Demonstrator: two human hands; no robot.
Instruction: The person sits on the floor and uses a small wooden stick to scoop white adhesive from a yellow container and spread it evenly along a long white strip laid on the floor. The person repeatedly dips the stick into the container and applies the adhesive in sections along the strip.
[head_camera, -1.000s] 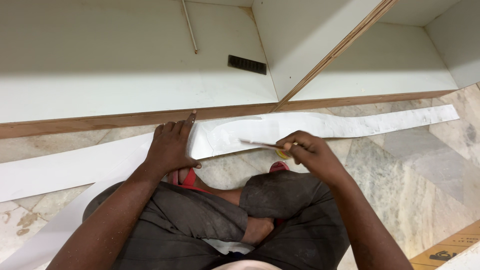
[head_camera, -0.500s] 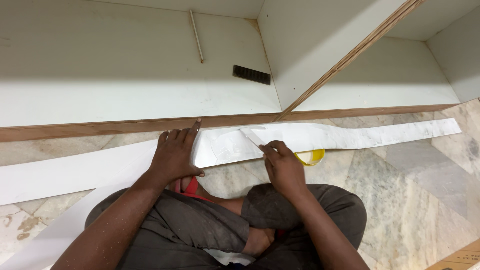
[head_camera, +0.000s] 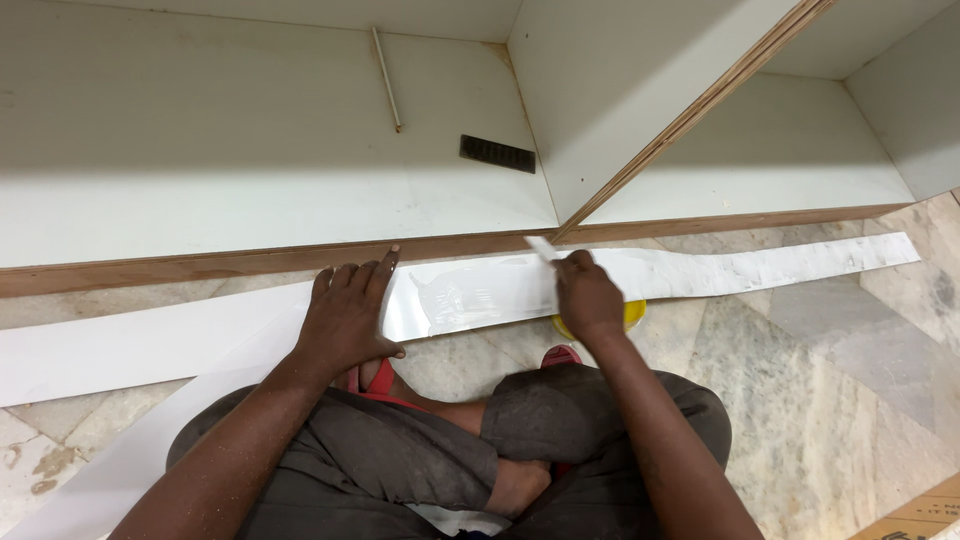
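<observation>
A long white laminate strip (head_camera: 760, 268) runs across the middle of the frame on the grey marble floor (head_camera: 820, 360), just below the brown plywood cabinet edge (head_camera: 200, 265). The left hand (head_camera: 345, 320) lies flat on it left of centre; the right hand (head_camera: 588, 295) sits at centre, above a round yellow container (head_camera: 632, 316). A thin wooden stick (head_camera: 386, 78) and a small black comb-like piece (head_camera: 497, 153) lie inside the cabinet, upper centre.

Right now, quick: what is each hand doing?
Left hand: open, flat on the white strip.
Right hand: closed on a small flat spreader over the strip.
</observation>
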